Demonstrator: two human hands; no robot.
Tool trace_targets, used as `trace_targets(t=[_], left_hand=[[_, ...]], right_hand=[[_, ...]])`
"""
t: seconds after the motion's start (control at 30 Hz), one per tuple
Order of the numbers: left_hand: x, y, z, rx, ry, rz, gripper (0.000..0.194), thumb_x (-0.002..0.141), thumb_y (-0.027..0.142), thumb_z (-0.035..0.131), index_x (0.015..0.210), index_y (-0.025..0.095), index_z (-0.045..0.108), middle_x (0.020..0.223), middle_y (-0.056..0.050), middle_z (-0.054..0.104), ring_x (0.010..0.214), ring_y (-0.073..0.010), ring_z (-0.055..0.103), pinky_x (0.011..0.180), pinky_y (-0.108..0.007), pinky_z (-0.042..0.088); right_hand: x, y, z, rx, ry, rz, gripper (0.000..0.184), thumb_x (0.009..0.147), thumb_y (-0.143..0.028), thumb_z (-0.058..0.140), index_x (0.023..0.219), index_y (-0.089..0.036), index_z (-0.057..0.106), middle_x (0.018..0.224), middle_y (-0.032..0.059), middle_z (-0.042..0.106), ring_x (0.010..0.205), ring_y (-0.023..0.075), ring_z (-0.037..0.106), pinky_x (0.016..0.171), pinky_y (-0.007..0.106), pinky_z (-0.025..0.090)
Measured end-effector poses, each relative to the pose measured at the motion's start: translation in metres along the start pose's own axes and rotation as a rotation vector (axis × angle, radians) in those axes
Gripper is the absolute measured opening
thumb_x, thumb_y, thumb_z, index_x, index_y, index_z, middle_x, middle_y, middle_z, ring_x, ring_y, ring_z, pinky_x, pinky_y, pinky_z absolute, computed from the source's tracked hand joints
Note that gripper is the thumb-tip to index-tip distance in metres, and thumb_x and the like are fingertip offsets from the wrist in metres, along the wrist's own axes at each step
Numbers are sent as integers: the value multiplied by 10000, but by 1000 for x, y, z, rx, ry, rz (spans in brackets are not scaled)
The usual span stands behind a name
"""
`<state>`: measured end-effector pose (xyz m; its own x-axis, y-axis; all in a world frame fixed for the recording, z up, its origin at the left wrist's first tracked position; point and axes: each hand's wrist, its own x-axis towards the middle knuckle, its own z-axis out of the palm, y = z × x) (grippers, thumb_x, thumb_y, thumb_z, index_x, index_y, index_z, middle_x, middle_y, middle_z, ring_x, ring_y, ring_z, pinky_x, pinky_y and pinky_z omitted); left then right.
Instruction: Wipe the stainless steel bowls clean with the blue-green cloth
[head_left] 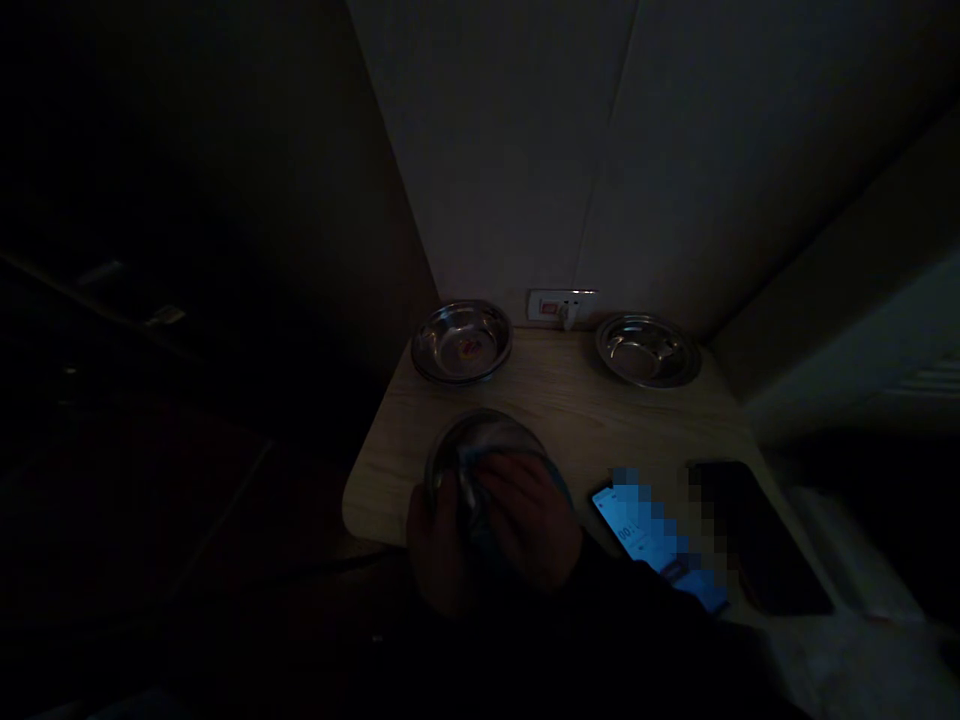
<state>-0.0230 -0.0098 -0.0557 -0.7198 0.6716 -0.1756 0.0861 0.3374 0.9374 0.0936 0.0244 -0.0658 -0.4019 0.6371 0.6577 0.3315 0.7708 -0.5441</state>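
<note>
Held bowl before rear-left bowl; phone to right, on table.

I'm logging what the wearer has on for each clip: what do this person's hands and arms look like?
Both the left hand and the right hand are bare, without gloves. A dark, nearly black long sleeve covers the right arm; the left arm is lost in shadow. It's too dim to make out cuffs or markings.

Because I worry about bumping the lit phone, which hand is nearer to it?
Right. The right hand is left of the lit phone, over the front bowl; the left hand is farther away, at that bowl's left rim.
</note>
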Motion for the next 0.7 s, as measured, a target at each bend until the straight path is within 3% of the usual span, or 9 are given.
trace_targets(t=[0.1,0.23,0.37,0.5,0.6,0.7], left_hand=[[-2,1,-1,-2,6,-41,293,788,479,517,779,202,613,740,-43,614,741,-201,586,690,-333,465],[-4,2,0,-2,15,-37,287,793,473,514,759,201,603,715,-37,593,723,-196,573,671,-325,458],[-5,3,1,-8,27,-37,283,790,470,518,757,200,597,683,-29,594,672,-187,567,637,-321,458],[-5,6,1,21,48,-50,255,795,440,515,776,204,608,721,-39,605,715,-197,578,664,-329,458],[-5,8,1,32,35,-56,248,788,430,524,763,201,617,721,-51,608,740,-213,583,674,-338,458],[-5,9,1,-7,27,0,255,791,439,523,781,203,618,720,-51,621,725,-209,588,655,-331,459]], right_hand=[[-1,4,-2,-4,-15,-52,316,867,-129,448,1141,-164,603,1053,95,671,988,212,565,785,353,539],[2,7,-5,-52,32,1,297,869,-147,444,1104,-166,625,1053,118,665,979,234,576,812,422,523],[4,7,-7,-34,-18,-30,305,869,-137,446,1122,-181,609,1045,91,671,962,219,584,771,378,546],[6,7,-6,-56,45,6,264,869,-145,453,1062,-151,632,1055,112,664,963,234,577,808,410,533],[6,8,-5,12,-36,-19,299,867,-127,449,1116,-171,608,1051,91,669,981,211,571,777,358,545],[8,10,-5,-20,-20,-35,294,870,-146,442,1108,-164,614,1066,108,658,1005,228,564,835,415,518]])
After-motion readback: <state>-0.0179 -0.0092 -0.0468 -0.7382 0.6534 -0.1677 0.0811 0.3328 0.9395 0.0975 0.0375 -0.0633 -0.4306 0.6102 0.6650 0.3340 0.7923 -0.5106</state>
